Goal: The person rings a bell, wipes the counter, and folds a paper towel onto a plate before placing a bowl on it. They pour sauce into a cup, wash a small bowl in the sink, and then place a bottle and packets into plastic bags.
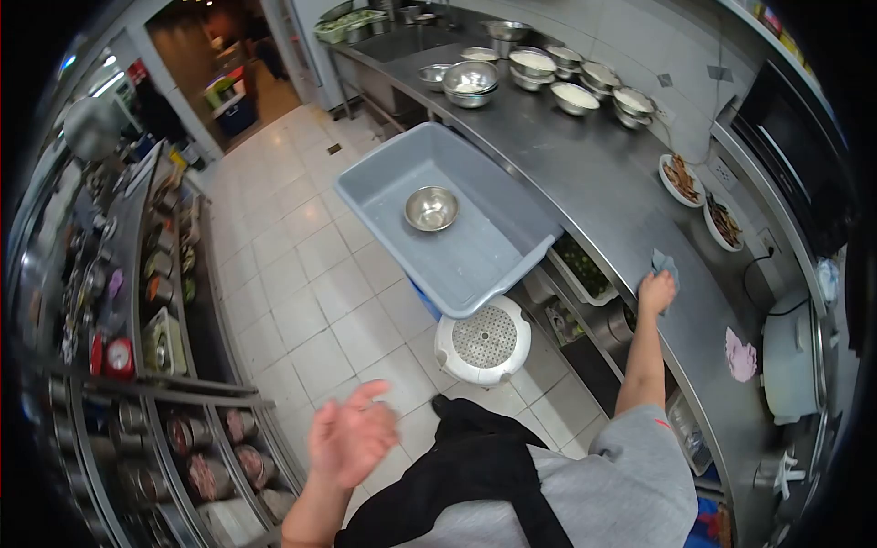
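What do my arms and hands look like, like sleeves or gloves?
Your left hand and right hand are both without gloves, the left blurred. Your right arm has a short grey sleeve with a small red mark near its hem. No left sleeve is discernible.

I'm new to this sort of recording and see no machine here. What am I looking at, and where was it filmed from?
There is no robot: these are a person's own bare hands. The single picture comes from a camera worn on their head, looking forward and down. The right hand holds a blue-grey cloth on a steel counter. The left hand is empty, raised and slightly blurred. Also on the counter are metal bowls, two white dishes of food and a pink cloth. Beside it, a grey tub contains one metal bowl.
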Demonstrator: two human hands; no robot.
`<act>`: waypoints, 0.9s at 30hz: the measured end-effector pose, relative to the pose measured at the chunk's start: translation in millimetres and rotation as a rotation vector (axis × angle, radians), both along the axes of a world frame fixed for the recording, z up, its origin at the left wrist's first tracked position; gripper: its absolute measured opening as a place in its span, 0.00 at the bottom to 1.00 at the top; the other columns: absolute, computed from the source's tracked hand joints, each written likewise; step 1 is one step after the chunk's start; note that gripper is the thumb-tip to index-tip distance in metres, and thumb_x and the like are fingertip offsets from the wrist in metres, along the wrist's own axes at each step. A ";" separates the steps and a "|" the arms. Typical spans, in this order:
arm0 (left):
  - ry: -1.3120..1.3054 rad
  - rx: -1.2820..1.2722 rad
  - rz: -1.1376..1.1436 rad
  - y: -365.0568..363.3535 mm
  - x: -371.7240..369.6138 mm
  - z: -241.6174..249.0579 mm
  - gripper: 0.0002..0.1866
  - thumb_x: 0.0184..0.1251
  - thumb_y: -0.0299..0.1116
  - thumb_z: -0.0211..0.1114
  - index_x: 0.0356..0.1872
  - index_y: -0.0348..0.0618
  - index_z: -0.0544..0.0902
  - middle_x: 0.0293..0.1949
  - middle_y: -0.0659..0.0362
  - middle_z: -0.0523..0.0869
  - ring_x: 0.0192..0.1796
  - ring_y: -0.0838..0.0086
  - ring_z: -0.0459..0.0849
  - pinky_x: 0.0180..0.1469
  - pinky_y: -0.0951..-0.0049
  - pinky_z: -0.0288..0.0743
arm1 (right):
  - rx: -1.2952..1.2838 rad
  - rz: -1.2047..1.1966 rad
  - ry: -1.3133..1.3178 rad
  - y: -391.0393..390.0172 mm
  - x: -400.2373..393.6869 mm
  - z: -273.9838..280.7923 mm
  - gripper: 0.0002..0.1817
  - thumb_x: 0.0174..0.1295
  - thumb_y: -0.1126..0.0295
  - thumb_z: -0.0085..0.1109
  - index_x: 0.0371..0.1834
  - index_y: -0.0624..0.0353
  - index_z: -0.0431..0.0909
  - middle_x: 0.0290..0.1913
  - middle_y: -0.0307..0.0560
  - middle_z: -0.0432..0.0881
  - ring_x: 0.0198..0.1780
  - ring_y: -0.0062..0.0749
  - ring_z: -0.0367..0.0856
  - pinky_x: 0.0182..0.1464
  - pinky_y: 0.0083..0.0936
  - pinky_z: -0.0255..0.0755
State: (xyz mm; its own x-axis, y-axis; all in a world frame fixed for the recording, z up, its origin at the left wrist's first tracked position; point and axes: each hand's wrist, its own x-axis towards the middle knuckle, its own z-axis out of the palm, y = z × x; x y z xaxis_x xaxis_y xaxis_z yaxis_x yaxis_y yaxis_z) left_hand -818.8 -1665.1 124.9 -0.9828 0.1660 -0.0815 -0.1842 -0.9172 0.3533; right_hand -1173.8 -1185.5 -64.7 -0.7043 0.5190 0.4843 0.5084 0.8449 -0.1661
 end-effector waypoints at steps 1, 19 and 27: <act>-0.092 0.038 0.109 -19.3 1.5 -10.4 0.30 0.62 0.51 0.49 0.58 0.38 0.65 0.29 0.58 0.72 0.34 0.71 0.70 0.41 0.72 0.67 | -0.008 -0.011 0.010 -11.8 -13.3 -0.6 0.18 0.54 0.61 0.55 0.45 0.59 0.71 0.48 0.51 0.74 0.51 0.47 0.71 0.52 0.41 0.65; -0.579 0.205 0.025 -219.6 -305.9 -94.0 0.25 0.60 0.48 0.53 0.51 0.40 0.73 0.30 0.60 0.76 0.35 0.73 0.71 0.41 0.72 0.69 | -0.005 0.220 0.110 -282.8 -346.4 -5.0 0.18 0.56 0.63 0.52 0.46 0.63 0.72 0.51 0.55 0.72 0.53 0.48 0.70 0.54 0.41 0.63; -0.580 0.189 0.153 -290.1 -381.3 -105.0 0.25 0.60 0.48 0.52 0.51 0.39 0.74 0.33 0.58 0.78 0.37 0.72 0.73 0.43 0.72 0.70 | -0.081 0.054 -0.015 -226.9 -394.2 7.4 0.22 0.58 0.65 0.51 0.54 0.66 0.67 0.57 0.59 0.68 0.58 0.49 0.66 0.56 0.42 0.62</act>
State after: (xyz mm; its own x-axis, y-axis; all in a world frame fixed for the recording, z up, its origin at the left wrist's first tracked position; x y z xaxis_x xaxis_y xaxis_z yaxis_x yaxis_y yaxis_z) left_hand -1200.2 -1955.2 19.9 -0.8011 0.0902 -0.5917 -0.1587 -0.9852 0.0645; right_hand -1568.0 -1412.4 -57.4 -0.7391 0.5172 0.4314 0.4659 0.8552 -0.2272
